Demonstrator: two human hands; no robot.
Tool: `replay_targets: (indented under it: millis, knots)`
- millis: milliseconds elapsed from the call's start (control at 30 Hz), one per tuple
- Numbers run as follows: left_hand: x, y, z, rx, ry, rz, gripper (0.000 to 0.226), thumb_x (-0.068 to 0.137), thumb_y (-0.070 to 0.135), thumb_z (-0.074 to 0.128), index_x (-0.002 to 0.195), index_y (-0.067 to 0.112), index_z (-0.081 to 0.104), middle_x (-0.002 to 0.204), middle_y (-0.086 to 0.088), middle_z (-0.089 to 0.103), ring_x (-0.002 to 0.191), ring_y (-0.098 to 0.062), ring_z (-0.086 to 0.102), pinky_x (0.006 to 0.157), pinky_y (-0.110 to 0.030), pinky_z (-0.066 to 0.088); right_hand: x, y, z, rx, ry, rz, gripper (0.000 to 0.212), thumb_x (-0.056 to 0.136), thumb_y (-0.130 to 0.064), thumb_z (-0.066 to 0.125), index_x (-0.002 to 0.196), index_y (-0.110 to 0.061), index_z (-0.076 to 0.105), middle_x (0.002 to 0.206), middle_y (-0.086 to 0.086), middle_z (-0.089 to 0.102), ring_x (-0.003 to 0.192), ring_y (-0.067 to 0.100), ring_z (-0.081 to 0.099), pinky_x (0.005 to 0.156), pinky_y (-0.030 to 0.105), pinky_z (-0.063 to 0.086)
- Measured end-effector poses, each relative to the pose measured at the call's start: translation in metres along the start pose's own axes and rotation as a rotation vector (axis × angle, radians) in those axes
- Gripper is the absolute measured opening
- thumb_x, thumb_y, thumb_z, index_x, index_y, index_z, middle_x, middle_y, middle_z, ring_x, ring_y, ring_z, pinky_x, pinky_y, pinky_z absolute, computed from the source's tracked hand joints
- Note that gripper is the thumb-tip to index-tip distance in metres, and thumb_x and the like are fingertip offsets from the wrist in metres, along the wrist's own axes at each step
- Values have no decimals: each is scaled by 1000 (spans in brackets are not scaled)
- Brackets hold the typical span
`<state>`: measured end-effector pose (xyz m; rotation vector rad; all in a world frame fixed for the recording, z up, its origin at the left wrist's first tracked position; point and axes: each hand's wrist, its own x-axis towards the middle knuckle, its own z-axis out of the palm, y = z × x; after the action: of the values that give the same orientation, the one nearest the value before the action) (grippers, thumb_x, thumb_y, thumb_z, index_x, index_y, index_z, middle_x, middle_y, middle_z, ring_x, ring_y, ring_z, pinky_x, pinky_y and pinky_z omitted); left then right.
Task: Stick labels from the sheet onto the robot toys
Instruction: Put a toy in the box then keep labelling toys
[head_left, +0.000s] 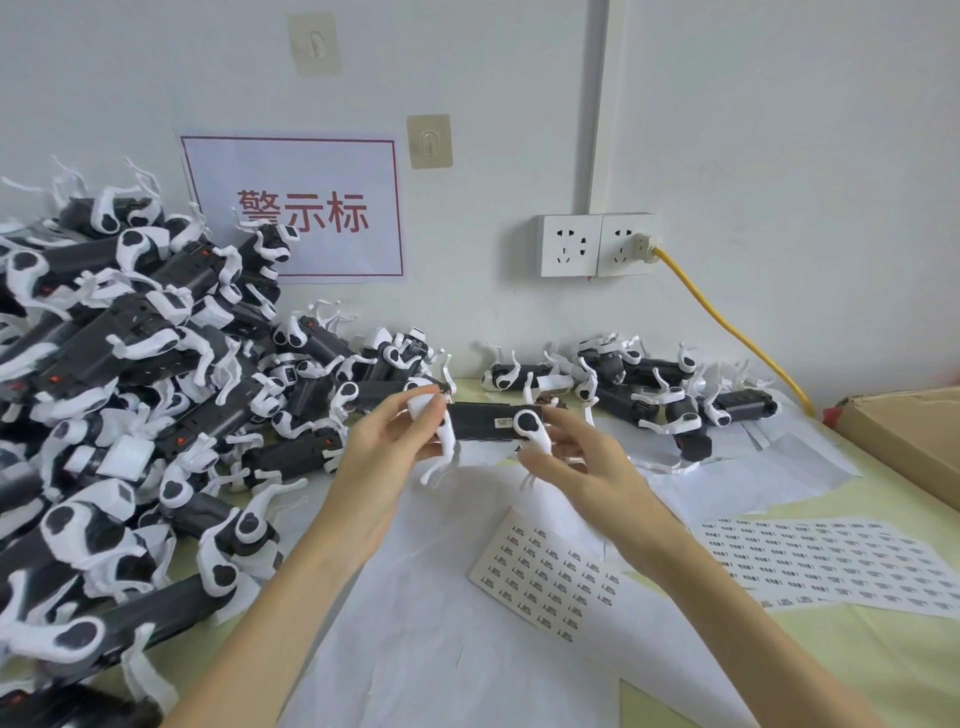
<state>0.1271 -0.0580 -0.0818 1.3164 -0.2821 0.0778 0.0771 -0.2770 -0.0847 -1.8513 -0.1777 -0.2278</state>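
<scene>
**Both my hands on one robot toy, lifted over the label sheets**

My left hand (382, 441) has its fingers curled round one end of the robot toy (488, 422), thumb on top by the white shoulder piece. My right hand (576, 467) pinches the other end, fingertips at the white hip joint, the lower fingers loosely bent beneath. The toy sits level between them, held clear of the table: a dark, boxy body with white legs dangling from black-spotted round joints. A small pale label (501, 422) shows on its side; I cannot read the print.

Below the hands lies a small label sheet (545, 571) with rows of tiny dark-printed stickers, and to the right a larger label sheet (831, 561), its far corner cut off by the frame edge. Both rest on white backing paper (441, 623) over the yellowish table (883, 654).

To the left, a heap of robot toys (130, 389) spills out of view at the left and bottom edges. A smaller cluster of toys (649, 389) sits against the wall on the right, legs tangled so I cannot tell them apart. A cardboard box (909, 431) is clipped at the right.
</scene>
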Motion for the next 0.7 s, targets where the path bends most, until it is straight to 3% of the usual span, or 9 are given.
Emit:
replay_targets:
  millis: [100,200,267,333,400,467,533,633,700]
  knots:
    - [0,0,-5,46,-5,2,62,81,55,80,128,14,73,84,3,68,91,-16,67,115,-60,46,-5,-8,-1,89,-110,40,24,96,-61,61,113,-45,67,108,-8,70,95,12,69,96,29,56]
    - [-2,0,-3,151,-19,26,59,84,67,72,124,23,75,102,2,76,104,-14,70,115,-59,45,-5,-8,-8,138,-251,68,35,101,-56,59,84,-30,75,84,-5,65,82,17,65,91,32,56]
    - [-3,1,1,181,21,52,61,85,75,64,129,33,72,120,3,77,115,-18,71,109,-50,52,-1,-9,-14,215,-278,71,41,101,-49,62,101,-12,79,91,5,68,84,19,64,86,28,55]
    - [-1,4,3,110,48,81,66,86,77,58,134,32,67,121,-1,75,108,-24,73,86,-40,61,6,-10,-27,470,-189,167,55,100,-45,62,129,2,67,93,15,67,84,23,65,84,31,58]
    - [1,7,0,78,60,122,66,86,79,57,130,31,69,119,-3,75,102,-26,75,70,-34,61,12,-11,-44,769,-3,257,63,101,-46,58,141,2,55,90,9,67,83,19,70,88,28,59]
    - [1,7,-5,130,101,149,47,96,70,54,118,35,76,116,-1,75,99,-27,75,70,-37,60,19,-18,-66,1060,222,307,58,105,-51,54,147,-11,51,108,-13,69,97,-7,69,98,12,48]
    - [4,2,-11,273,165,190,31,107,55,50,112,37,75,112,3,74,95,-25,75,77,-38,57,14,-20,-97,1167,411,109,41,100,-54,62,136,-35,55,117,-27,68,110,-22,58,98,1,39]
    - [8,-2,-28,691,276,367,13,105,29,64,105,42,67,111,-1,68,92,-18,68,74,-31,49,12,-13,-146,1312,649,-147,47,100,-41,67,138,-15,57,136,9,64,120,17,66,94,20,56]
    - [17,-9,-39,1032,328,496,24,93,5,75,107,23,70,105,-14,66,90,-36,64,78,-46,51,6,-12,-173,1254,798,-178,54,106,-35,59,153,-18,43,146,17,55,128,28,62,105,32,54]
